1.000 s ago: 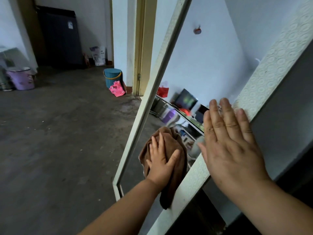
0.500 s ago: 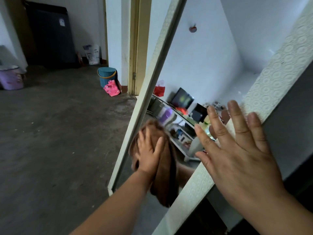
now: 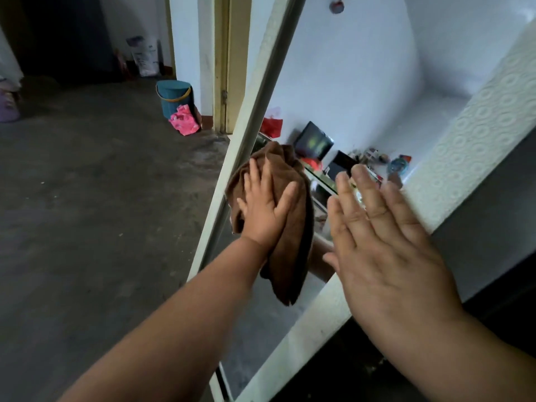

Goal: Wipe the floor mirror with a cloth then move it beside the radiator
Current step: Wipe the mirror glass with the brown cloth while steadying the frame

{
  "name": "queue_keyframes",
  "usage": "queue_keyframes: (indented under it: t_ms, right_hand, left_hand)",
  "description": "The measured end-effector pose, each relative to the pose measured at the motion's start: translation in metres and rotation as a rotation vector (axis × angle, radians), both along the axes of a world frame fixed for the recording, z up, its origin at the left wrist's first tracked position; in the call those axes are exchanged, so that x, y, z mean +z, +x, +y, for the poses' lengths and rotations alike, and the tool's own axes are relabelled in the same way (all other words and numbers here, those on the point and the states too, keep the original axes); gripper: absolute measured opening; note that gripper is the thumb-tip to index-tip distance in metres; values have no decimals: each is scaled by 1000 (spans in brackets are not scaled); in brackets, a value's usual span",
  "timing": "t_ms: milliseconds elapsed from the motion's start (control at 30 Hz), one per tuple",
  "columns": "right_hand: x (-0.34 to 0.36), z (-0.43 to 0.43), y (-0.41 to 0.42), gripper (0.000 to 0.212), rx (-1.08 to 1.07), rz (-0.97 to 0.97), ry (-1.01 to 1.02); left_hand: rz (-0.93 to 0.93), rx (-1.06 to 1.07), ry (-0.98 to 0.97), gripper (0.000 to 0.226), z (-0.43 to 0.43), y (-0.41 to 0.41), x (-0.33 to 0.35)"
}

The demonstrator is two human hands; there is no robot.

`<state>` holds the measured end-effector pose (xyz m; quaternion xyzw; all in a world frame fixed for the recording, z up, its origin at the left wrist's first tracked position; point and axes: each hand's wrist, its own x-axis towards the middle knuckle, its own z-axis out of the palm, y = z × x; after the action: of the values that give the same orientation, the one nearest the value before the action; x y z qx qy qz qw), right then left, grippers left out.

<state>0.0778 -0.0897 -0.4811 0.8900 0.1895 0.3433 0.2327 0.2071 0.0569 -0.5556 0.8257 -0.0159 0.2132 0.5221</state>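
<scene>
Floor mirror (image 3: 348, 82) leans tilted across the right of the view, cream patterned frame, glass reflecting a white wall and a cluttered shelf. Brown cloth (image 3: 287, 233) lies flat on the glass near the far frame edge, its tail hanging down.

Left hand (image 3: 265, 210) presses the cloth with fingers spread; no closed grip, palm pressure only. Right hand (image 3: 383, 250) is open and flat, apparently bracing the near frame edge; contact looks likely but is not certain.

Wiping step in hand; the move is not begun. No radiator in view.

Beyond: grey concrete floor (image 3: 87, 213), teal bucket (image 3: 174, 97) with a pink rag (image 3: 184, 123) just beside it, by the door frame.

Risks: the cloth, held only by pressure, could slip and drop. A hard push on the leaning glass could shift the mirror's foot, should the flat right hand fail to steady it.
</scene>
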Motion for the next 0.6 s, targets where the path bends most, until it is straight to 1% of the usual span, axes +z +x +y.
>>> queue_keyframes:
  t_ms: [67, 133, 200, 233, 300, 333, 367, 400, 500, 600]
  right_hand:
    - [-8, 4, 2, 64, 22, 41, -23]
    - [-13, 4, 2, 64, 30, 58, -43]
    - [-15, 1, 0, 64, 28, 55, -57]
    - [-16, 1, -1, 65, 27, 46, -70]
    - [-15, -2, -2, 66, 31, 24, -82]
    - [-15, -2, -2, 66, 35, 14, -84]
    - [-14, -2, -1, 66, 41, 5, -87]
    - [-15, -2, -1, 66, 45, -1, -90]
    - [-16, 0, -1, 66, 58, -18, -91]
    - [-17, -2, -2, 63, 76, -24, -94]
  left_hand:
    - [95, 52, -64, 95, 12, 0, -28]
    - [245, 91, -123, 91, 24, -9, -65]
    - [407, 113, -204, 97, 30, -22, -100]
    - [491, 121, -271, 97, 30, -29, -110]
    - [627, 125, -381, 82, 22, -39, -106]
    - [651, 117, -397, 75, 18, -40, -97]
    - [628, 99, -373, 71, 13, -40, -85]
    - [556, 73, -316, 70, 7, -41, -70]
    - [226, -44, -145, 77, -11, -38, -25]
    - [20, -50, -30, 82, -16, -25, -7]
